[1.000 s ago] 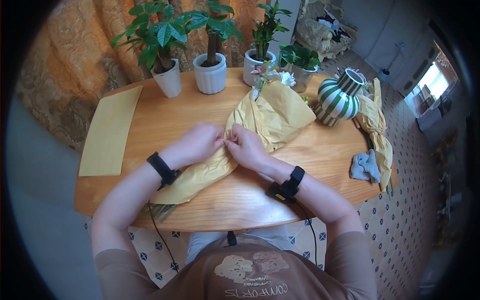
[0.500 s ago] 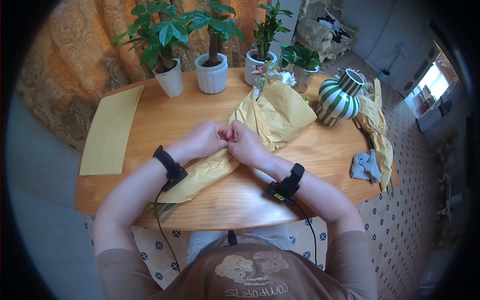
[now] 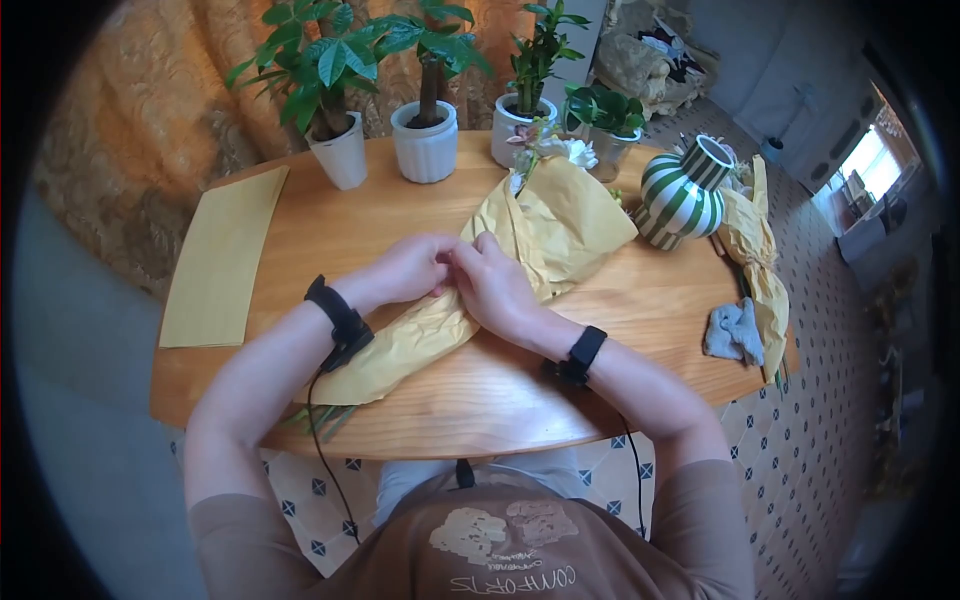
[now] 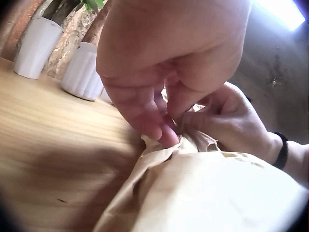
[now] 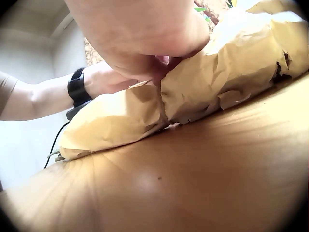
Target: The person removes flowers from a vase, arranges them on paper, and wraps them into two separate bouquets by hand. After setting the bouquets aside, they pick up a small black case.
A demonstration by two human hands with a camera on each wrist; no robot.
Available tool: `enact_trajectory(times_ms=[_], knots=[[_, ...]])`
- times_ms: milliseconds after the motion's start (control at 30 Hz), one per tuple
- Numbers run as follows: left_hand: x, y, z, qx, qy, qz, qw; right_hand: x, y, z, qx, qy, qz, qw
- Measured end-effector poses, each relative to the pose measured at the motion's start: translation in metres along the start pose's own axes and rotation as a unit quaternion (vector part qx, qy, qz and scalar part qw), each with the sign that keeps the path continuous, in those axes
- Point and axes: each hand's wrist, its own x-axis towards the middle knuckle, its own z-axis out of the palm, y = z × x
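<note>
A bouquet in yellow kraft paper (image 3: 560, 225) lies diagonally across the wooden table (image 3: 330, 230), white and pink flowers (image 3: 570, 152) showing at its far end and green stems (image 3: 330, 418) at the near end. A thin string (image 5: 160, 104) cinches the paper at its waist in the right wrist view. Over that waist, my left hand (image 3: 415, 268) and right hand (image 3: 492, 285) meet, fingers curled and pinching the string. In the left wrist view the left fingertips (image 4: 169, 135) press right against the gathered paper. The string's ends are hidden among the fingers.
A green-and-white striped vase (image 3: 682, 195) stands to the right, beside another wrapped bouquet (image 3: 755, 240) and a grey cloth (image 3: 733, 332). Flat yellow paper sheets (image 3: 222, 260) lie at the left. Several potted plants (image 3: 425, 145) line the back edge.
Both hands have stayed at the bouquet's waist, their fingers shifting around each other. The right hand has turned slightly over the left fingertips. The bouquet has hardly moved.
</note>
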Motion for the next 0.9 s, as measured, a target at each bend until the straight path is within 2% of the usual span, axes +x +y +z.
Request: enact_trajectory(times_ms=[133, 233, 333, 533, 600, 633, 700, 733, 800, 867, 900], knots=[[0.0, 0.01, -0.005, 0.024, -0.029, -0.007, 0.999, -0.002, 0.004, 0.005, -0.001, 0.019, 0.002, 1.0], [-0.001, 0.017, -0.008, 0.094, -0.027, -0.029, 0.995, -0.001, 0.009, 0.006, 0.011, 0.039, 0.003, 0.999], [0.0, 0.012, -0.007, 0.091, -0.013, -0.053, 0.994, -0.004, 0.005, 0.0, 0.025, 0.029, 0.001, 0.999], [0.004, 0.008, -0.004, 0.062, 0.019, -0.088, 0.994, -0.015, 0.002, -0.01, 0.053, -0.048, -0.036, 0.997], [0.005, 0.015, -0.003, 0.113, 0.006, -0.128, 0.985, -0.014, 0.003, -0.01, 0.061, -0.039, -0.043, 0.996], [0.003, 0.019, -0.003, 0.113, 0.005, -0.126, 0.986, -0.014, 0.003, -0.012, 0.06, -0.038, -0.042, 0.997], [-0.009, 0.024, -0.004, 0.242, 0.049, -0.016, 0.969, -0.012, 0.002, -0.017, 0.122, -0.064, 0.0, 0.991], [-0.019, 0.028, -0.005, 0.242, 0.049, -0.017, 0.969, -0.011, 0.0, -0.021, 0.123, -0.064, 0.001, 0.99], [-0.047, 0.041, -0.007, 0.315, 0.032, 0.072, 0.946, -0.012, -0.002, -0.03, 0.144, -0.046, 0.032, 0.988], [-0.076, 0.061, -0.007, 0.333, 0.014, 0.043, 0.942, -0.016, -0.001, -0.037, 0.13, -0.062, 0.052, 0.988], [-0.09, 0.066, -0.005, 0.351, 0.001, 0.016, 0.936, -0.018, -0.003, -0.042, 0.065, -0.076, 0.028, 0.995]])
